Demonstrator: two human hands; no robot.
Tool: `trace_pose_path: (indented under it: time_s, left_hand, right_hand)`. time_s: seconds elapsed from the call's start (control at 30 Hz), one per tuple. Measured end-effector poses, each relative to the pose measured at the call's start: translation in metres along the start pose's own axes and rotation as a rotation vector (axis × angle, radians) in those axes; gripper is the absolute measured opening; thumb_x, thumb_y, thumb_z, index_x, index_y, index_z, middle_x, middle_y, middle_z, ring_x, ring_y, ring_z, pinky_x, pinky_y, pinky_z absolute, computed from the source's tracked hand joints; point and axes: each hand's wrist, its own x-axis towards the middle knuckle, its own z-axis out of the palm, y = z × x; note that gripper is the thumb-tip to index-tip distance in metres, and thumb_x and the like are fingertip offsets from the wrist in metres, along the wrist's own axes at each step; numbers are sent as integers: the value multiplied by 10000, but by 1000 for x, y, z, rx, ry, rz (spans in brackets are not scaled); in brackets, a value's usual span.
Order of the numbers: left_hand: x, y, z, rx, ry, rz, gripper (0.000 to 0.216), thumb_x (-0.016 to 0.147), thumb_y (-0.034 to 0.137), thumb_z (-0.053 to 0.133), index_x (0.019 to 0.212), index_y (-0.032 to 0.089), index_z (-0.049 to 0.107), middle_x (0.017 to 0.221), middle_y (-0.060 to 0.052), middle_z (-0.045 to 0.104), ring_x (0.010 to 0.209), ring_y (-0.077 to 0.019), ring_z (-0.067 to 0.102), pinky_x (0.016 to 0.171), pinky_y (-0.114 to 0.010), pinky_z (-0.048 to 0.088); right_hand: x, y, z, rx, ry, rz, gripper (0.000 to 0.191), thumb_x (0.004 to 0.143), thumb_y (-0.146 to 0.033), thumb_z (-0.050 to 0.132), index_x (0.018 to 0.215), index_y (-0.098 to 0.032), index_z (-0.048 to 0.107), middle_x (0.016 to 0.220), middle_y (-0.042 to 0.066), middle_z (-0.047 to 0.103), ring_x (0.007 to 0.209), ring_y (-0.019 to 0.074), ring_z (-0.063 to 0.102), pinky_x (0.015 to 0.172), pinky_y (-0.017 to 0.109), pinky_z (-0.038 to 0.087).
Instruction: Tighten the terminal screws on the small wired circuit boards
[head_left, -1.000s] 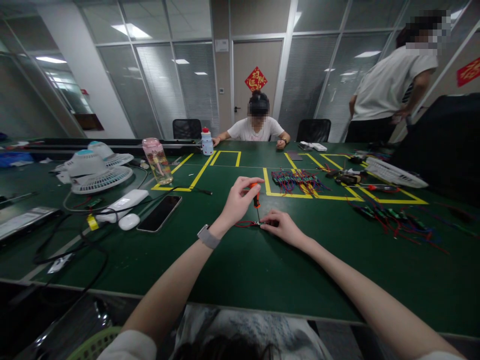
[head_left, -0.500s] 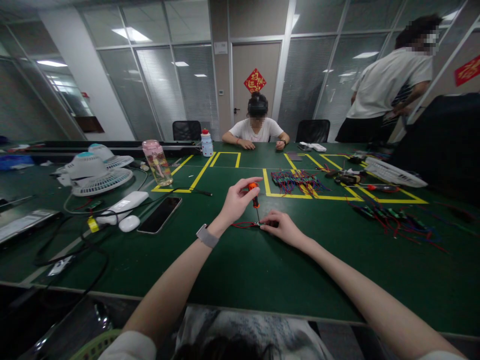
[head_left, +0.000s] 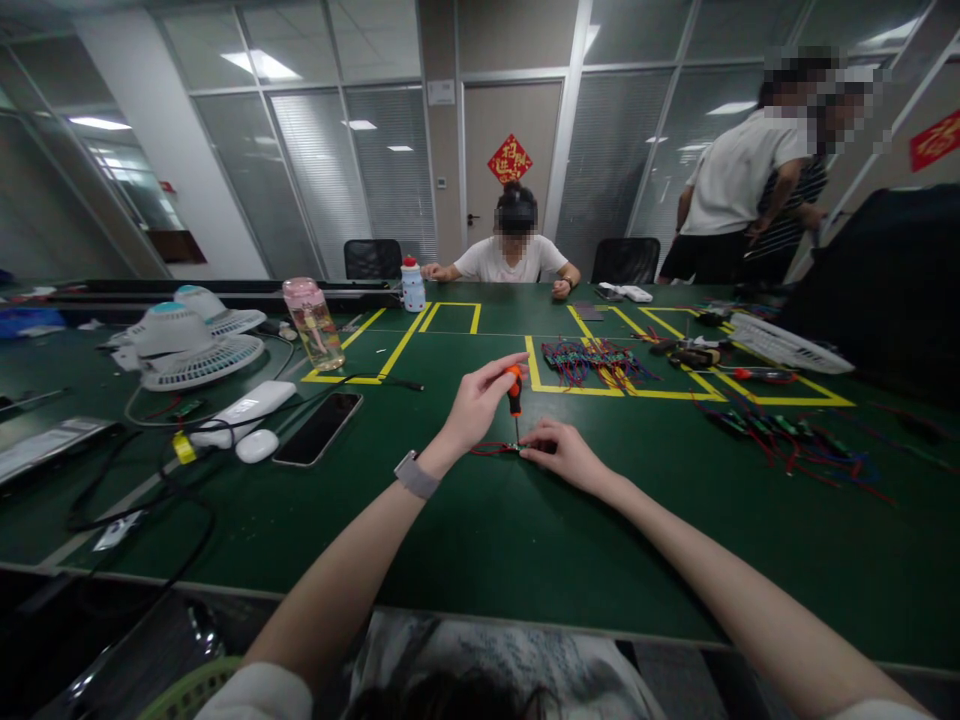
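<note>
My left hand (head_left: 474,405) pinches the orange and black handle of a small screwdriver (head_left: 514,395), which stands upright with its tip down on a small part on the green table (head_left: 480,540). My right hand (head_left: 564,453) presses that small part with red wires (head_left: 491,449) flat against the table, fingers closed on it. A watch sits on my left wrist.
A phone (head_left: 318,427), white mouse (head_left: 256,445), cables and two white fans (head_left: 187,345) lie at left, with a pink-capped bottle (head_left: 313,322) behind. Bundles of coloured wires (head_left: 592,362) and tools lie at right inside yellow tape lines. One person sits across; two stand at back right.
My hands stay in place; the fingers of my left hand shift slightly on the screwdriver handle. The standing person at back right has moved left, and a second one shows behind.
</note>
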Motion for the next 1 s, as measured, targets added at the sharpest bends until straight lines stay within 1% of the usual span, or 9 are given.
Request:
trace_pose_path:
  time_s: [0.13,0.37,0.47,0.57,0.63,0.73,0.83,0.9,1.0]
  left_hand:
    - [-1,2,1,-97,-14,-17,326,869,254,540,1166,153,628,1123,-110,671,1015,-203,642,922,-364,491]
    - [-1,-3,-1,223,133,97,171,770,304,689,889,183,703,929,-47,633,858,-152,613,730,-241,507]
    - [-1,-4,-2,244,109,101,209,851,325,592,982,202,698,990,-54,611,897,-149,600,755,-240,497]
    - [0,-3,-1,156,48,100,285,923,275,463,1122,195,650,1107,-73,627,1030,-166,593,897,-285,470]
    - [0,-2,0,77,33,75,305,921,264,462,1163,171,623,1144,-89,635,1040,-180,607,914,-312,472]
    - [0,0,1,46,59,35,295,898,270,507,1137,152,633,1043,-93,674,889,-167,651,815,-302,512]
    - [0,1,-1,153,109,66,209,855,260,576,997,164,695,922,-64,673,803,-144,637,749,-263,510]
    - [0,0,-2,205,121,82,178,832,270,609,940,172,711,931,-60,654,832,-147,627,736,-248,507]
    - [1,-4,-3,171,90,60,240,860,281,566,1050,189,679,1060,-74,633,953,-169,616,798,-262,508]
  right_hand:
    - [0,1,0,13,-2,-4,165,793,-272,671,902,-170,740,793,42,610,647,137,549,631,261,451]
    - [0,2,0,16,-4,7,167,790,-274,671,905,-176,742,786,40,605,647,139,550,630,265,454]
    - [0,1,0,7,0,4,169,791,-276,669,901,-172,743,781,40,603,651,140,550,637,266,455]
    - [0,2,0,3,-3,-3,178,796,-285,666,910,-172,742,784,40,603,653,138,550,643,266,457]
    - [0,3,1,6,-3,-6,182,797,-292,665,912,-175,743,782,39,603,648,136,546,640,264,456]
    - [0,3,1,13,1,-4,180,795,-284,667,909,-169,745,779,41,602,644,134,544,637,262,453]
    - [0,2,0,11,-2,3,176,793,-280,670,911,-174,744,781,39,601,650,137,549,640,265,453]
    - [0,2,0,6,-3,8,176,791,-284,672,913,-180,744,781,37,600,653,139,552,642,266,455]
    - [0,2,0,7,-4,7,178,794,-286,668,914,-177,743,776,37,596,650,140,551,640,268,455]
